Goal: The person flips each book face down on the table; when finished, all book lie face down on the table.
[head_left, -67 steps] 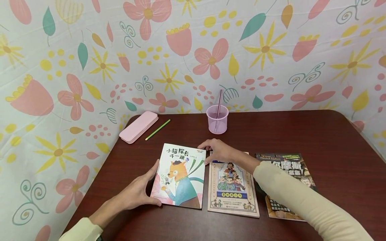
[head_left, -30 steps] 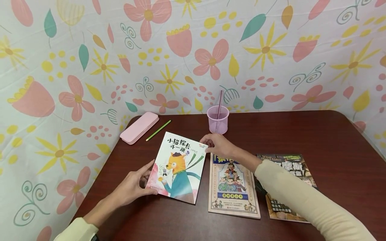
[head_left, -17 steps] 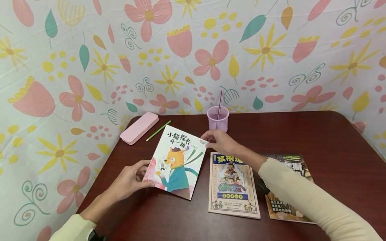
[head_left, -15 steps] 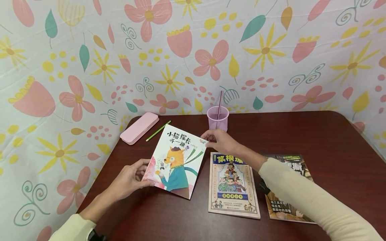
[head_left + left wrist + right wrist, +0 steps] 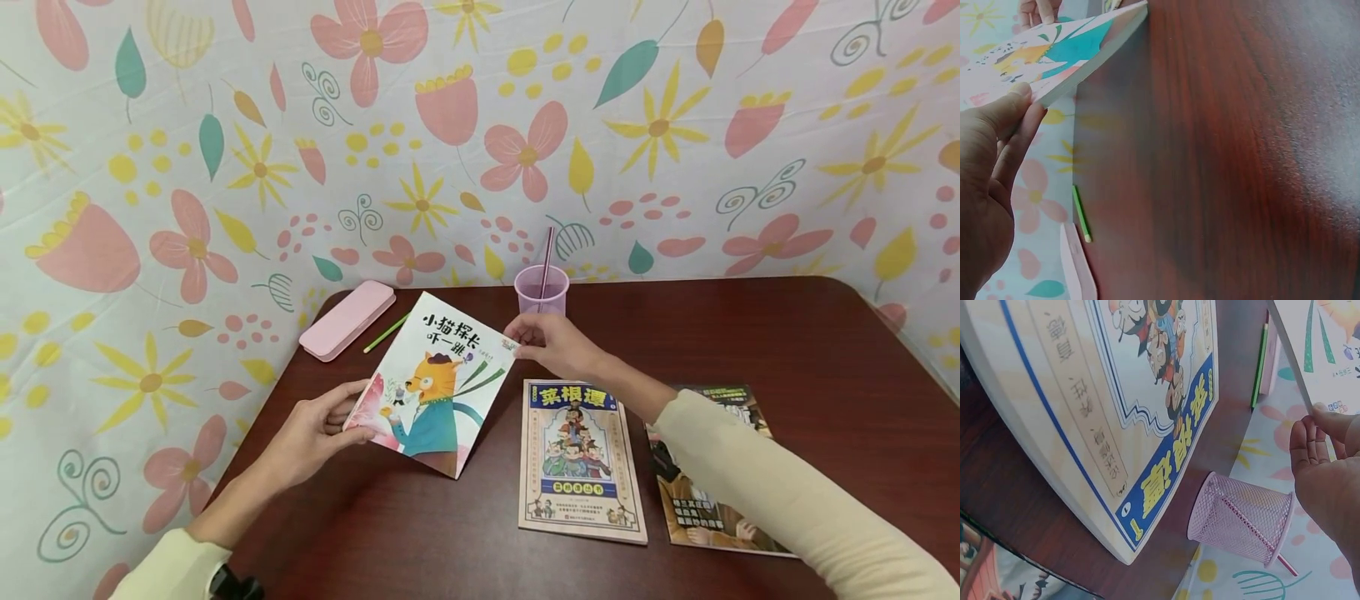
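The cat picture book (image 5: 435, 387), a thin paperback with an orange cat in a teal jacket on its pale cover, was tilted above the dark red surface (image 5: 750, 333). The left hand (image 5: 318, 429) pinched its lower left edge in a closed grip, and the right hand (image 5: 555, 346) pinched its upper right corner, just beside the pink mesh cup (image 5: 542, 289).

Both arms reach forward in cream sleeves. The left hand (image 5: 318, 429) pinches with thumb on top, fingers curled beneath; the right hand (image 5: 551, 346) pinches likewise, farther out.
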Demonstrator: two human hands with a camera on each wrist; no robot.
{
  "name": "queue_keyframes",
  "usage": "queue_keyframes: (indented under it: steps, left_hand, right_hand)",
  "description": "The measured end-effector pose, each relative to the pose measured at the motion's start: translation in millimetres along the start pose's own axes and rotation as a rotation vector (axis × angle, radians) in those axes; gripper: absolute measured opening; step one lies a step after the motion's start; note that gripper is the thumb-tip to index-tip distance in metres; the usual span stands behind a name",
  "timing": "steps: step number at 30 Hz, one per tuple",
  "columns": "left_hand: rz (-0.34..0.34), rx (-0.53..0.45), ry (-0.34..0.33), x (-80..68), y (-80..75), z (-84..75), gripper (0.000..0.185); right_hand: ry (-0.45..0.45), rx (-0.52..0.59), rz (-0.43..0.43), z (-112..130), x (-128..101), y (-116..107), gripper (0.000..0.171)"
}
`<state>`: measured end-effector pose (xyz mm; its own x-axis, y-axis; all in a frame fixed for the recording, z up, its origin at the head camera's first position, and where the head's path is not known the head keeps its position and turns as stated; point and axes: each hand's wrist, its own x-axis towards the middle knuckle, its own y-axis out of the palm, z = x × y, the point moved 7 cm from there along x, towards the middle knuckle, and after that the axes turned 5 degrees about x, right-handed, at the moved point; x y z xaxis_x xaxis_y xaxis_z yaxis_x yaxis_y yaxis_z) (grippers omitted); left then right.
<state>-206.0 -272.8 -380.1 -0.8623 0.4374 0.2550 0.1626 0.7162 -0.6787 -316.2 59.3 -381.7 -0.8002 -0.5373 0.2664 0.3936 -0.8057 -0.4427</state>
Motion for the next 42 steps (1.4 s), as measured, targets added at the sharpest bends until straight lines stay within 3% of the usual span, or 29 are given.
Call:
queue_keyframes:
  steps: [6,16,30,35,42]
  left_hand:
    - [-0.016,-0.050,0.038,2.1,-7.2,-8.3,0.056]
    - [-0.024,0.059,0.088,3.7,-18.7,-20.6,0.049]
    - [-0.061,0.120,0.078,3.2,-26.1,-22.8,0.046]
    - [-0.094,0.152,0.129,1.2,-28.9,-29.3,0.045]
    - [-0.095,0.100,0.217,-0.9,-26.7,-39.7,0.048]
  right_hand:
    - [-0.013,0.011,-0.018,0.5,-0.3,-4.4,0.018]
    - [-0.014,0.033,-0.063,1.5,0.2,-8.6,0.019]
    - [0.019,0.054,-0.074,1.8,3.4,-7.3,0.017]
    - [0.036,0.058,-0.078,-0.7,3.7,-7.0,0.014]
    - [0.039,0.084,-0.092,-8.5,5.4,-5.3,0.013]
